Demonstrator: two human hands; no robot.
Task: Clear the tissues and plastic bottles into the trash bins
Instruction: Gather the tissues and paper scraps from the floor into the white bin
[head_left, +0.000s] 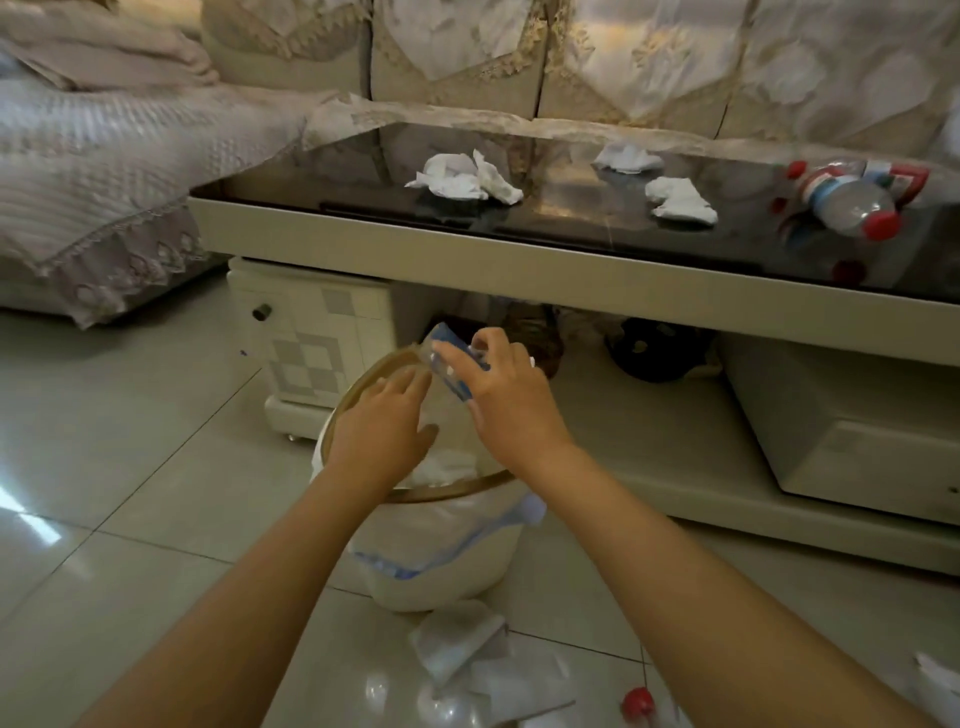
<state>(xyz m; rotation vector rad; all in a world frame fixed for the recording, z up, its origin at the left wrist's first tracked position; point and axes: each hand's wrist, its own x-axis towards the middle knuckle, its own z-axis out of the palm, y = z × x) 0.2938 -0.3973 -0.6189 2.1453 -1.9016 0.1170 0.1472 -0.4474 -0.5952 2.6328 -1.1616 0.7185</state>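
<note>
Far left, sofa (104, 156): I see a pale quilted cover with a lace hem draped over its seat, folded cloth stacked at the back.
Drawer unit (317, 338): white, with a checkered front and a small round knob, standing under the left end of the tabletop (467, 254).
Trash bin (441, 551): cream, with a brown rim and a white liner edged in blue; it stands on the floor tiles just in front of the tabletop, and I see white tissue already inside.
Left hand (382, 431): my fingers lie straight and relaxed over the mouth of the bin, holding nothing.
Right hand (511, 400): my fingers curl round a crushed clear plastic bottle (453, 366) with a blue label, held tilted above the far rim of the bin.
Floor tissues (467, 654): crumpled white sheets lying just in front of the bin, beside a clear bottle with a red cap (638, 704).
Tabletop tissues, left (465, 179): a crumpled white heap on the dark glossy surface.
Tabletop tissues, right (680, 200): two more wads, one behind the other, well apart from the heap.
Tabletop bottles (852, 200): clear, red-capped, lying on their sides near the right end.
</note>
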